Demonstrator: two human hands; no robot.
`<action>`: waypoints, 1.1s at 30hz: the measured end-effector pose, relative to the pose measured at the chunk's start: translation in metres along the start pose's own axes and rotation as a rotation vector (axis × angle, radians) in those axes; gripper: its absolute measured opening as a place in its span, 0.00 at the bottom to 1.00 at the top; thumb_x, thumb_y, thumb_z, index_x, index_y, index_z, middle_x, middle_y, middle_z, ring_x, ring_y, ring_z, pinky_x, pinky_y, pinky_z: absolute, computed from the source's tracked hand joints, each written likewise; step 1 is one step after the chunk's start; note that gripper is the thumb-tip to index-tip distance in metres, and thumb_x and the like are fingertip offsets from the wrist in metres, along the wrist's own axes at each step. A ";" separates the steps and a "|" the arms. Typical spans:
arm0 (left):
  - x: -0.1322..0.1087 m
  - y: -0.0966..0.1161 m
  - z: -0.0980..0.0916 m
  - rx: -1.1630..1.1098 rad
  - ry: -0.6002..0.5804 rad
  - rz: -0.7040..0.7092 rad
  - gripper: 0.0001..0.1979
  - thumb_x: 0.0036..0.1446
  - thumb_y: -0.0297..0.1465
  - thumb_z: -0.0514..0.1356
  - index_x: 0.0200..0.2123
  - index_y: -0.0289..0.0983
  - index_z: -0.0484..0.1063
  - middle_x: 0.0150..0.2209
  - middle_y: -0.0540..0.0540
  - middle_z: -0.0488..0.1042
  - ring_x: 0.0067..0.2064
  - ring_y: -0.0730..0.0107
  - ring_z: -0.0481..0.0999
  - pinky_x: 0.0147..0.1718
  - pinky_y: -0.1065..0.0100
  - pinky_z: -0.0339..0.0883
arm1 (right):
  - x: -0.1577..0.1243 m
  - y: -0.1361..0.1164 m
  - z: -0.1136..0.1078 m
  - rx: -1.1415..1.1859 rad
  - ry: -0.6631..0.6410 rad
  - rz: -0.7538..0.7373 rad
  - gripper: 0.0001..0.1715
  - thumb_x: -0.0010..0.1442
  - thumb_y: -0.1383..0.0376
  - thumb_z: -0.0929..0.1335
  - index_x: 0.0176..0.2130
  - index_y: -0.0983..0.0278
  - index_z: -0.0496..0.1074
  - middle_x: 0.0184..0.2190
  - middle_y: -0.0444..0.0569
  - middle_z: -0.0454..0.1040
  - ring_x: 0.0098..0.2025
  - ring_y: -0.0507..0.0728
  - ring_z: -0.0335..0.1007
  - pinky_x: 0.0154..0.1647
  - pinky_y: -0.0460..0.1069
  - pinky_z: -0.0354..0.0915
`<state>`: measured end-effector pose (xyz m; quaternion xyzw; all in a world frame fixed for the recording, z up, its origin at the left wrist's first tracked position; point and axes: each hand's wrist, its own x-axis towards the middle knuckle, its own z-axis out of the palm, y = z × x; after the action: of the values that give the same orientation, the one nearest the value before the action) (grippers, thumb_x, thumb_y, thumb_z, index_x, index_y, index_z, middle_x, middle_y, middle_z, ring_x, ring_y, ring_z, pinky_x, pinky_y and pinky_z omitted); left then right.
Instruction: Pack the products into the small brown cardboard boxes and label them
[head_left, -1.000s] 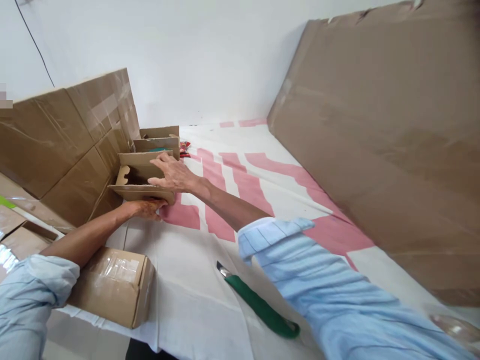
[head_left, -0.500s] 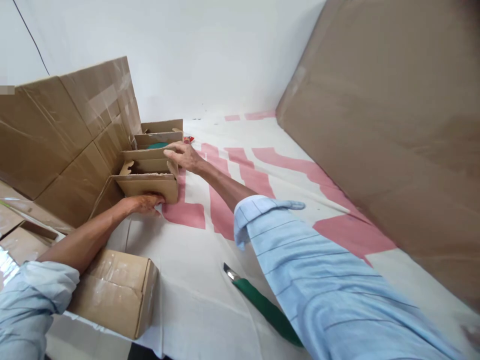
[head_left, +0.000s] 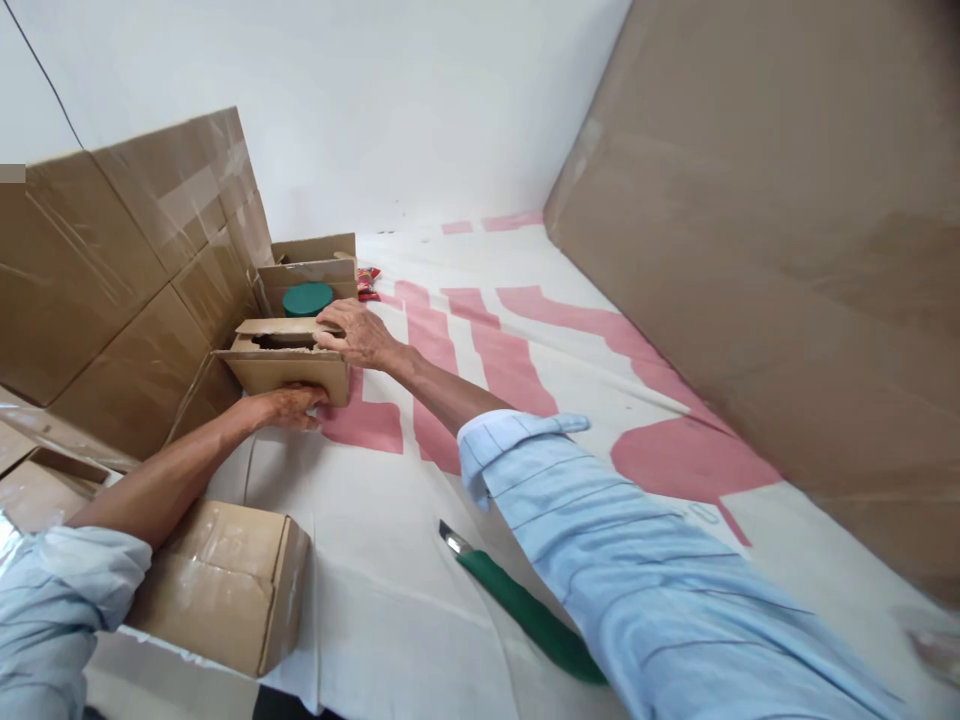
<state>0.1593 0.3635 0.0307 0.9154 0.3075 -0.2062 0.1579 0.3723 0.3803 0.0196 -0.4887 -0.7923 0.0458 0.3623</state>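
Observation:
A small brown cardboard box (head_left: 289, 372) sits on the white and red table cover, its top flap folded almost flat. My right hand (head_left: 354, 335) lies on the flap near the box's right corner, fingers pressing down on the cardboard. My left hand (head_left: 291, 406) rests against the bottom of the box's front wall, fingers curled under its edge. Behind it stands a second open box (head_left: 311, 262) with a round green lid (head_left: 308, 298) inside.
Large taped cartons (head_left: 120, 280) line the left side. A big brown carton (head_left: 765, 240) fills the right. A taped small box (head_left: 225, 580) lies near my left elbow. A green-handled utility knife (head_left: 521, 605) lies on the cover, blade out. A red packet (head_left: 367, 282) lies by the far box.
My right hand has come back from the far box and pushed the near box's upright flap down almost flat. The green lid in the far box now shows. My left hand stays put.

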 end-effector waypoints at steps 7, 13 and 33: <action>0.002 0.002 -0.002 0.031 0.010 -0.022 0.17 0.64 0.33 0.64 0.55 0.39 0.76 0.56 0.40 0.80 0.57 0.52 0.78 0.58 0.56 0.71 | 0.017 0.006 -0.001 -0.110 -0.083 -0.037 0.35 0.70 0.54 0.69 0.68 0.70 0.69 0.67 0.64 0.73 0.70 0.70 0.65 0.71 0.64 0.61; -0.002 0.007 0.000 0.042 0.012 -0.042 0.18 0.64 0.33 0.63 0.57 0.39 0.76 0.58 0.39 0.79 0.60 0.51 0.77 0.62 0.53 0.70 | 0.001 -0.012 -0.007 -0.195 -0.065 -0.082 0.26 0.70 0.56 0.68 0.60 0.69 0.75 0.57 0.62 0.80 0.63 0.71 0.69 0.64 0.63 0.64; 0.046 -0.031 -0.018 0.004 0.124 0.018 0.21 0.61 0.32 0.63 0.58 0.37 0.76 0.52 0.39 0.82 0.53 0.51 0.80 0.56 0.54 0.73 | 0.033 0.015 -0.013 -0.210 -0.013 -0.014 0.30 0.73 0.55 0.68 0.66 0.70 0.70 0.73 0.66 0.66 0.72 0.72 0.62 0.70 0.67 0.60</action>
<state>0.1783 0.4179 0.0194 0.9294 0.3081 -0.1484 0.1385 0.3824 0.4106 0.0400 -0.5181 -0.7986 -0.0367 0.3041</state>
